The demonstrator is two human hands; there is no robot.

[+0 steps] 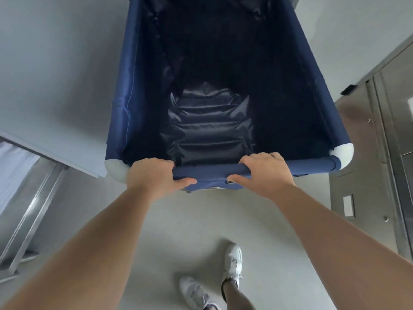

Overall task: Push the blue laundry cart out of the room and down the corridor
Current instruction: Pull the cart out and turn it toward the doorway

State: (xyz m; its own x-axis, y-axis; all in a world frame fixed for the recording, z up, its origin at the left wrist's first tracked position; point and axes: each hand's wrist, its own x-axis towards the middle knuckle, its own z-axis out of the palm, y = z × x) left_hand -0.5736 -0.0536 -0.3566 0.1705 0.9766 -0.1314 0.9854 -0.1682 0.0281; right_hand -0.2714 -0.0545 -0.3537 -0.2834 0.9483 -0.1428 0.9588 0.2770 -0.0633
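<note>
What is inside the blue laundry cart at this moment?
No laundry shows inside the blue laundry cart: only its dark, wrinkled fabric lining. The far end lies in deep shadow, so small items there cannot be ruled out. The left hand and right hand grip the near rail.

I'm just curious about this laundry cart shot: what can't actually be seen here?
Head view only:
- Blue cart: far end cut off by the top edge; wheels hidden beneath its fabric body.
- Cart bottom: too dark to tell whether anything lies there.
- Left hand and right hand: palms hidden against the bar.

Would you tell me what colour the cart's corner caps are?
White caps, clearest in the head view.
</note>
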